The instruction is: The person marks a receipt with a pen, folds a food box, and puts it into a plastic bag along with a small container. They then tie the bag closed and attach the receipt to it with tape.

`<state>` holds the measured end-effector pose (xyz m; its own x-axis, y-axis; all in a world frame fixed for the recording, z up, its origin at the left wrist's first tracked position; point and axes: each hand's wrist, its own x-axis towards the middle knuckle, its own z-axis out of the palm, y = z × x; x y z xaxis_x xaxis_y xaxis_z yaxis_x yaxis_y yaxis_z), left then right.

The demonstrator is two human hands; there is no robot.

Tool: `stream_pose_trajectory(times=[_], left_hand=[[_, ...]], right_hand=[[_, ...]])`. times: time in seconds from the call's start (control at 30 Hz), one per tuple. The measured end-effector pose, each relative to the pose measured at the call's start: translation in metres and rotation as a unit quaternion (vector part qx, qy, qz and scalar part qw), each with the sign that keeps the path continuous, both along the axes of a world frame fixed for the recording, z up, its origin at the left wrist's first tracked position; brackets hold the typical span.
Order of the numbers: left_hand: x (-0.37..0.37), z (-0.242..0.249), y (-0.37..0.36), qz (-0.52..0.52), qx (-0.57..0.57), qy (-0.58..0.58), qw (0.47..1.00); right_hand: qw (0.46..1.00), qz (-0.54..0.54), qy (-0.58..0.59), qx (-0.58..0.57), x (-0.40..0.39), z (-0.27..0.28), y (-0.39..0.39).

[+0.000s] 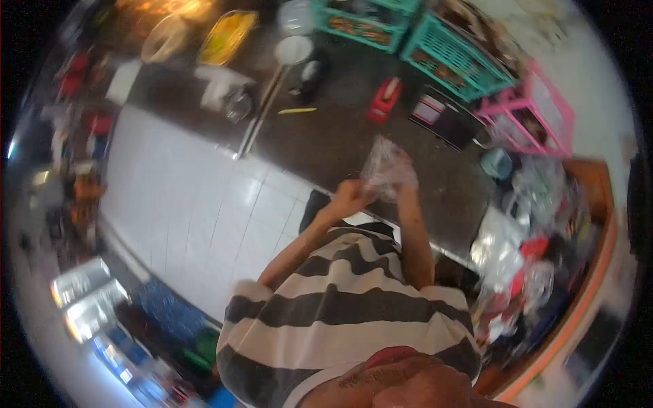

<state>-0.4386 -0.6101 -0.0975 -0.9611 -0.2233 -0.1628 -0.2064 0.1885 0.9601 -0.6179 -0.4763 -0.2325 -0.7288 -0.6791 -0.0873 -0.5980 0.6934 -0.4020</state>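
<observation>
A clear plastic bag is up over the front edge of the dark counter, between my two hands. My left hand has its fingers closed on the bag's lower left side. My right hand is at the bag's right side, partly behind or inside the plastic; its fingers are blurred. What the bag contains, if anything, cannot be made out. Beyond the bag, a red stapler-like object lies on the counter, with a black book or box to its right.
Green baskets and a pink basket stand at the back right. A blue-grey cup is near piled plastic bags on the right. A yellow pen lies left on the counter.
</observation>
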Motion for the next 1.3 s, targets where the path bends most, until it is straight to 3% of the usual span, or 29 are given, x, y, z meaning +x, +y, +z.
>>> stream_pose_trajectory(times=[0.03, 0.1, 0.17, 0.2, 0.27, 0.33, 0.37, 0.43, 0.5, 0.57, 0.6, 0.63, 0.67, 0.7, 0.73, 0.77, 0.8, 0.83, 0.87, 0.9, 0.93, 1.0, 1.03, 1.13, 1.17, 1.2, 1.23, 1.27, 1.3], left_hand=[[0.005, -0.002, -0.017, 0.041, 0.104, -0.066, 0.992], [-0.004, 0.016, -0.044, 0.034, 0.025, 0.016, 0.999], [-0.021, 0.039, -0.048, -0.026, -0.06, -0.009, 0.998], [-0.022, 0.011, -0.049, -0.038, -0.029, -0.033, 0.998], [-0.031, -0.014, -0.045, -0.076, 0.004, 0.023, 0.997], [-0.038, -0.053, -0.041, 0.04, 0.21, -0.012, 0.977], [-0.048, -0.047, -0.035, 0.02, 0.208, -0.011, 0.978], [-0.076, -0.026, -0.013, 0.133, 0.326, -0.144, 0.925], [-0.09, -0.055, 0.002, 0.14, 0.346, -0.186, 0.909], [-0.096, -0.081, 0.012, 0.155, 0.364, -0.226, 0.89], [-0.092, -0.089, 0.016, 0.067, 0.264, -0.165, 0.948], [-0.086, -0.1, 0.022, 0.024, 0.21, -0.135, 0.968], [-0.081, -0.109, 0.029, -0.013, 0.155, -0.102, 0.983], [-0.074, -0.119, 0.037, 0.039, 0.182, -0.141, 0.972], [-0.066, -0.127, 0.038, 0.091, 0.205, -0.179, 0.958], [-0.063, -0.13, 0.04, 0.141, 0.227, -0.212, 0.94], [-0.062, -0.135, 0.042, 0.191, 0.251, -0.241, 0.918], [-0.054, -0.14, 0.045, 0.197, 0.247, -0.238, 0.919], [-0.046, -0.137, 0.051, 0.197, 0.286, -0.229, 0.91], [-0.043, -0.138, 0.058, 0.202, 0.302, -0.224, 0.904], [-0.041, -0.136, 0.065, 0.206, 0.318, -0.22, 0.899], [-0.051, -0.127, 0.081, 0.303, 0.408, -0.232, 0.83], [-0.055, -0.123, 0.089, 0.309, 0.404, -0.226, 0.83], [-0.055, -0.103, 0.102, 0.38, 0.358, -0.25, 0.815], [-0.047, -0.11, 0.098, 0.365, 0.369, -0.221, 0.826], [-0.039, -0.12, 0.093, 0.358, 0.375, -0.203, 0.831], [-0.032, -0.131, 0.088, 0.35, 0.381, -0.186, 0.835], [-0.027, -0.14, 0.083, 0.319, 0.322, -0.216, 0.865], [-0.027, -0.149, 0.079, 0.285, 0.261, -0.246, 0.889]], right_hand=[[1.0, -0.016, -0.001, 0.027, -0.004, -0.002, -0.009], [0.996, -0.053, -0.021, 0.062, -0.008, -0.001, -0.005], [0.991, -0.1, -0.041, 0.083, -0.012, 0.004, 0.013], [0.987, -0.121, -0.054, 0.089, -0.014, 0.01, 0.021], [0.979, -0.163, -0.082, 0.093, -0.019, 0.029, 0.039], [0.971, -0.196, -0.111, 0.084, -0.013, 0.039, 0.047], [0.968, -0.207, -0.119, 0.077, -0.009, 0.045, 0.048], [0.97, -0.229, -0.032, 0.072, -0.007, -0.015, 0.037], [0.967, -0.239, 0.05, 0.071, 0.004, -0.027, 0.043], [0.989, -0.062, 0.063, 0.117, 0.002, 0.03, 0.067], [0.989, -0.061, 0.065, 0.115, -0.014, 0.074, 0.091], [0.988, -0.112, -0.091, -0.063, -0.036, 0.128, 0.122], [0.927, -0.154, -0.247, -0.236, -0.056, 0.161, 0.157], [0.895, -0.233, -0.209, -0.316, -0.078, 0.185, 0.199], [0.848, -0.402, -0.184, -0.292, -0.097, 0.209, 0.241], [0.712, -0.446, -0.127, -0.528, -0.132, 0.134, 0.306], [0.578, -0.471, -0.071, -0.663, -0.159, 0.122, 0.357], [0.547, -0.531, -0.087, -0.642, -0.184, 0.098, 0.415], [0.457, -0.537, -0.127, -0.698, -0.228, 0.029, 0.467], [0.339, -0.52, -0.194, -0.76, -0.239, 0.062, 0.467], [0.336, -0.519, -0.203, -0.759, -0.254, 0.063, 0.475], [0.223, -0.369, -0.274, -0.859, -0.298, 0.066, 0.488], [0.221, -0.364, -0.282, -0.86, -0.321, 0.071, 0.491], [0.546, -0.441, -0.122, -0.702, -0.375, 0.099, 0.478], [0.542, -0.437, -0.128, -0.706, -0.401, 0.085, 0.486], [0.747, -0.411, 0.06, -0.519, -0.433, 0.067, 0.498], [0.866, -0.338, 0.246, -0.274, -0.458, 0.051, 0.506], [0.865, -0.334, 0.248, -0.279, -0.469, 0.062, 0.5], [0.899, -0.345, 0.235, -0.132, -0.476, 0.084, 0.491]])
